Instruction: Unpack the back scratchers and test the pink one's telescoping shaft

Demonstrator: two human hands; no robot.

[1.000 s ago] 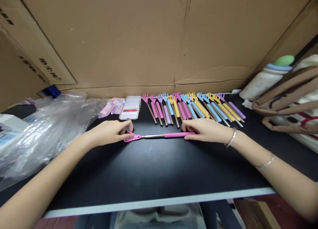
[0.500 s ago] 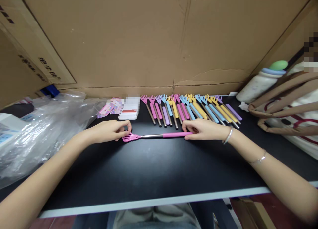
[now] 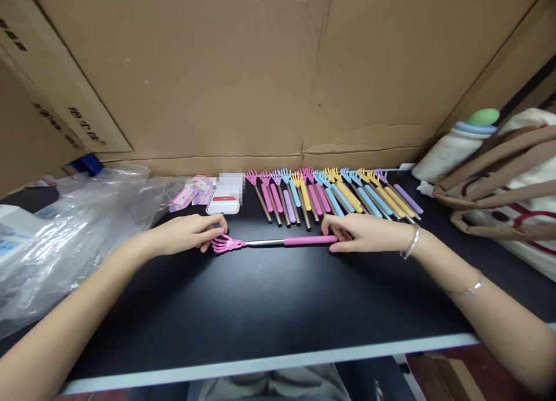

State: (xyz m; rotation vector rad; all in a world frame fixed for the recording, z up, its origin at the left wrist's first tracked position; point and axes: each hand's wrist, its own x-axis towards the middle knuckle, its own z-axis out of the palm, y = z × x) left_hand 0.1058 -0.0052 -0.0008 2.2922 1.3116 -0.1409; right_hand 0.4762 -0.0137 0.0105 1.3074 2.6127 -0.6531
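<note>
A pink telescopic back scratcher (image 3: 263, 243) lies level across the black table, its claw to the left and its handle to the right. My left hand (image 3: 193, 233) is at the claw, thumb and forefinger closed at its upper prongs. At the other end, my right hand (image 3: 367, 233) is around the handle's tip, with thumb and forefinger apart and the tip showing between them. Behind them, several back scratchers (image 3: 289, 207) in pink, purple, blue and yellow lie in a row, claws pointing away from me.
Clear plastic bags (image 3: 113, 215) are heaped at the left. Pink printed cards (image 3: 193, 192) and a phone (image 3: 223, 206) lie behind my left hand. A bottle (image 3: 452, 149) and a fabric bag (image 3: 508, 186) stand at the right. Cardboard (image 3: 217, 70) walls the back.
My right thumb and forefinger have loosened and drawn slightly right from the handle, baring its end. The claw has turned a little, its prongs more spread in view.
</note>
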